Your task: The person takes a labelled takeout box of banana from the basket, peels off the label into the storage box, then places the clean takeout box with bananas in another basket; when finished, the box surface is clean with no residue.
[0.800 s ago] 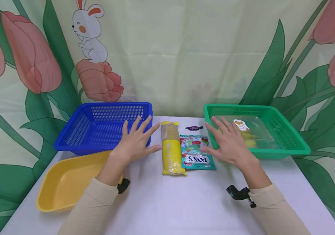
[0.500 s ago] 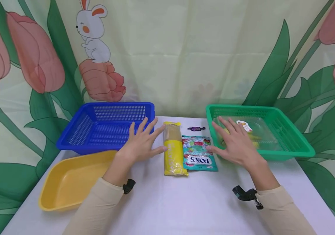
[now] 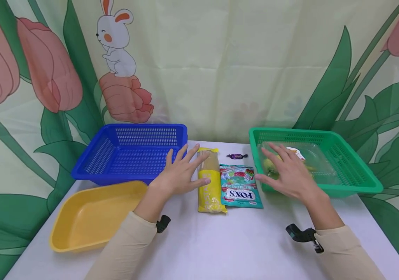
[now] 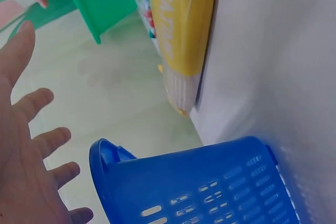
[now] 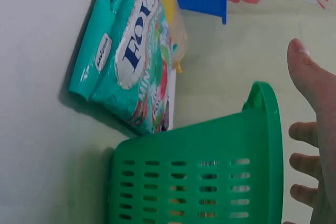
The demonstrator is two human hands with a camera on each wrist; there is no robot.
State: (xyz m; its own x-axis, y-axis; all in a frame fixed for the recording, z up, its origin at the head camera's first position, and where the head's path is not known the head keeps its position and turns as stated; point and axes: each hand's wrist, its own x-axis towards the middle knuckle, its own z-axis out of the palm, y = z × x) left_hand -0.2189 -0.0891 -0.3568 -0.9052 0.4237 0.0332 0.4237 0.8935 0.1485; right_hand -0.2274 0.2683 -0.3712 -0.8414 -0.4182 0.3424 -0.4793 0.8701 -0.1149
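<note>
Head view: left hand (image 3: 178,175), spread, holding nothing; blue basket (image 3: 115,179) and yellow basin (image 3: 91,219) to its left. Right hand (image 3: 294,174), likewise; green basket (image 3: 353,190) with clear container (image 3: 322,168) beneath. Between hands, on tabletop (image 3: 213,249): yellow pasta packet (image 3: 211,194), Fox's bag (image 3: 240,187), purple-wrapped candy (image 3: 237,156), presumably central for either hand's reach.

Left wrist view: fingers (image 4: 52,141) apart, clear of blue basket.

Right wrist view: fingers (image 5: 305,164) apart, clear of green basket.
</note>
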